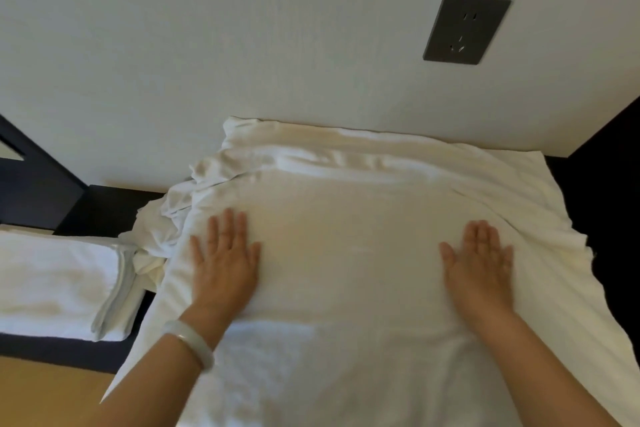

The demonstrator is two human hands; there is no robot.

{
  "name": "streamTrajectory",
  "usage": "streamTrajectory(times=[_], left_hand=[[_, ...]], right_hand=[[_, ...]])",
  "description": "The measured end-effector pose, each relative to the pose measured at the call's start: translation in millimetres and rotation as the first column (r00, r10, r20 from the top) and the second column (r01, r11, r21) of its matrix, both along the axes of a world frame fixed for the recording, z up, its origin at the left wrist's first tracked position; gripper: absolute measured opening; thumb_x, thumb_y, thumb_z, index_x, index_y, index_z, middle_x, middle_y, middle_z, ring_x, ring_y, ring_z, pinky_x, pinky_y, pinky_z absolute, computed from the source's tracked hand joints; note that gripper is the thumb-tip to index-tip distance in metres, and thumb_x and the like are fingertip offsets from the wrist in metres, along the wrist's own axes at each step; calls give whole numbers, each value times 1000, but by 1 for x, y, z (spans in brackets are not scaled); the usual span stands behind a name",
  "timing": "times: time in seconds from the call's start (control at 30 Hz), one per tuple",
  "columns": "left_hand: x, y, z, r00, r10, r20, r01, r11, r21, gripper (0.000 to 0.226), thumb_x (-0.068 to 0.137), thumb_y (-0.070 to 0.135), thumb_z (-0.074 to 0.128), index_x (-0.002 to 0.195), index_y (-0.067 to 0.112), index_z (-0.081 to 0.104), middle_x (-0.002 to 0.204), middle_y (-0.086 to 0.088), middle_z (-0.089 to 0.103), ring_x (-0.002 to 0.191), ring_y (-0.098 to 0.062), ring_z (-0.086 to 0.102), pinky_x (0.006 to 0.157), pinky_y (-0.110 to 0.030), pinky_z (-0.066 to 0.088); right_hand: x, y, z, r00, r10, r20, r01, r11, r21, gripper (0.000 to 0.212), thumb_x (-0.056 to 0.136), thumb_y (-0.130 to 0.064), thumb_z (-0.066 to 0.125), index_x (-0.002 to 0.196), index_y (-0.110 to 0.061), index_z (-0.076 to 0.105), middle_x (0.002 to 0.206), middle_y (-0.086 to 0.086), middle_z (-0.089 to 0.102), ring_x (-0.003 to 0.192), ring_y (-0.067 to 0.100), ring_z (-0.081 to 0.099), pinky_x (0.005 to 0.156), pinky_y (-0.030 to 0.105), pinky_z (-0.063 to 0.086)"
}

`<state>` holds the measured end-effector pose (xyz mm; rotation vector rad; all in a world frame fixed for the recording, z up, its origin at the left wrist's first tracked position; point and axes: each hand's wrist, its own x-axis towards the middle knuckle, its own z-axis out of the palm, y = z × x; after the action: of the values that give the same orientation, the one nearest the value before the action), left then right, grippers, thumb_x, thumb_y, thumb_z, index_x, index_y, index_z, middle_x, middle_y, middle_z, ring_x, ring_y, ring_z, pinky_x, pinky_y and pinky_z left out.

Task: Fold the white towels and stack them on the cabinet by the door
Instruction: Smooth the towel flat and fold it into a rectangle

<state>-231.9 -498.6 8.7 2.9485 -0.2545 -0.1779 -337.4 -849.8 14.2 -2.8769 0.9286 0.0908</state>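
Left hand (225, 260) lies flat, palm down, fingers straight & spread, on the white towel (346, 236); right hand (479, 265) does the same w/ fingers closer together. Neither grips anything, both just press cloth. Towel is spread over the dark cabinet (104, 208), far edge against the wall (242, 45) at 12 o'clock, near end hanging off twd 6, so its long axis runs 12–6. Hands sit at approx 9 & 3 o'clock of the towel's middle, equally near it. The next fold, I judge, turns on that: a side edge carried across, or the hanging end lifted twd 12. At 10 o'clock of left hand sits bunched cloth (162, 218), same towel or a 2nd one, can't tell. At 9 o'clock lies a folded towel (52, 281), just beside the bunch. Pale bangle (188, 343) on left wrist. No brand, label or legible writing; wall socket (465, 29) at 1 o'clock is unmarked.
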Motion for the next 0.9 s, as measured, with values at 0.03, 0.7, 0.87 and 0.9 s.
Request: streamTrajectory(times=[0.03, 0.7, 0.87, 0.9], left_hand=[[-10, -17, 3, 997, -65, 50, 65, 998, 4, 77, 94, 56, 2, 157, 16, 20, 164, -8, 16, 150, -29, 17, 119, -56, 9], [-28, 33, -6, 987, -144, 73, 145, 989, -5, 65, 97, 60, 5, 157, 34, 0, 164, 7, -8, 151, -16, -11, 123, -50, -1], [0, 25, -9, 988, -151, 43, 148, 987, 54, 68, 91, 63, -5, 153, 39, -15, 162, 11, -20, 149, -12, -21, 122, -46, -9], [10, 18, -7, 988, -149, 38, 147, 988, 55, 69, 90, 64, -7, 153, 39, -16, 162, 11, -21, 149, -12, -21, 122, -45, -10]], right_hand=[[8, 21, 3, 994, 70, 87, -69, 998, -12, 66, 104, -39, 28, 152, 5, 24, 161, 22, 23, 150, 34, 20, 120, 46, 8], [-21, 46, -12, 972, 232, 48, -232, 973, 1, 77, 93, -61, 7, 158, -22, 18, 165, 3, 14, 153, 23, 12, 122, 45, -3], [-8, 31, -19, 978, 204, 42, -203, 979, -27, 75, 94, -59, 8, 159, -24, 17, 166, 1, 12, 153, 22, 11, 123, 45, 1], [-1, 27, -19, 978, 204, 39, -203, 979, -31, 75, 93, -60, 5, 159, -25, 12, 166, 0, 7, 153, 20, 7, 123, 44, -2]])
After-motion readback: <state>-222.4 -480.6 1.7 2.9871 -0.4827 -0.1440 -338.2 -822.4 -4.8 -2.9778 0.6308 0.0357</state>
